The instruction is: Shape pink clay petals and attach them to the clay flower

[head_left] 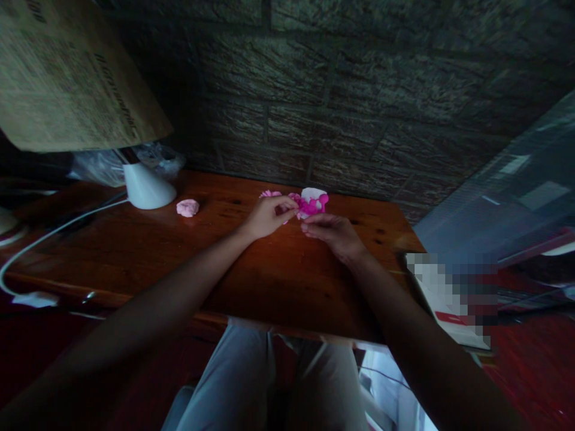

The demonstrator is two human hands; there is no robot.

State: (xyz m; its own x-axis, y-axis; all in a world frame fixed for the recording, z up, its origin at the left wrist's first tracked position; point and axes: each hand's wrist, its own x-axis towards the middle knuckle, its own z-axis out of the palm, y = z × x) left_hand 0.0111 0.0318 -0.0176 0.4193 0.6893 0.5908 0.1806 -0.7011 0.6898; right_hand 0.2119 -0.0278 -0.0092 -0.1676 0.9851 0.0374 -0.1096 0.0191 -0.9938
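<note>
My left hand (266, 216) is over the wooden table, thumb and forefinger drawn together in a pinch at the edge of some bright pink petal-like pieces (313, 206). Whatever lies between those fingertips is too small to make out. Just to the right, my right hand (335, 232) has its thumb and fingers pressed together, with nothing I can name showing between them. A white piece (314, 193) lies behind the bright pink pieces. More pink, frilled material (270, 194) shows behind my left hand, partly hidden by it.
A pale pink crumpled lump (187, 208) sits on the wooden table (278, 281) near a lamp (148, 185) with a newsprint shade. Its white cable (54, 230) runs along the left. A dark stone-patterned wall (287, 90) stands behind; a white box-like object (431, 281) is at right.
</note>
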